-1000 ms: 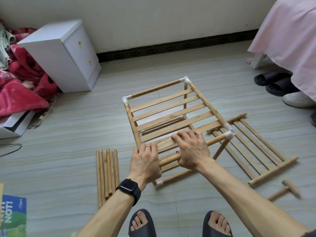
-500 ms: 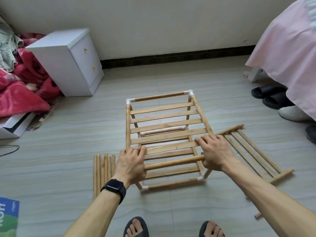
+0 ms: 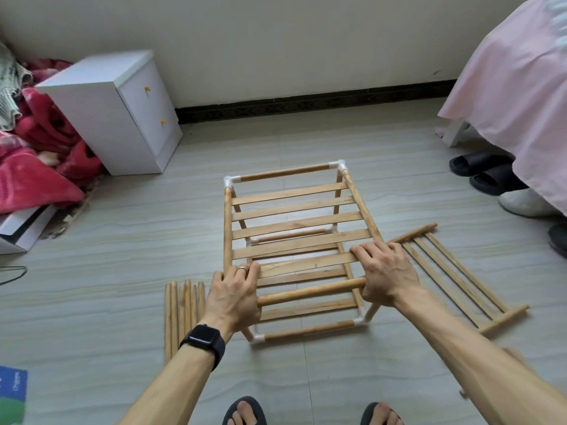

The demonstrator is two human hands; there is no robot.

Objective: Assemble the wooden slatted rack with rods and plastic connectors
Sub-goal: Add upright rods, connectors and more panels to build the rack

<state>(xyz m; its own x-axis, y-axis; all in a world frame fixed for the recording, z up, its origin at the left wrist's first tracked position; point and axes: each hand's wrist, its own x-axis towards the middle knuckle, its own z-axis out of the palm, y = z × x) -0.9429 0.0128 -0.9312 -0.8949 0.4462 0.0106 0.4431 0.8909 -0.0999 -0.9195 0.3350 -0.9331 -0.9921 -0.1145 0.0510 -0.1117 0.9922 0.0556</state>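
A wooden slatted rack [image 3: 294, 225] stands mid-floor on grey tiles [image 3: 92, 302], with a spare slatted panel [image 3: 454, 271] flat just beside it at right and loose rods [image 3: 181, 311] bundled at left. The left hand [image 3: 234, 297] and right hand [image 3: 385, 276] clasp its near top corners, fingers curled over the frame. White plastic connectors [image 3: 228, 180] cap the joints.

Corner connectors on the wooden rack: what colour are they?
White. The corner connectors of the wooden rack show best in the head view.
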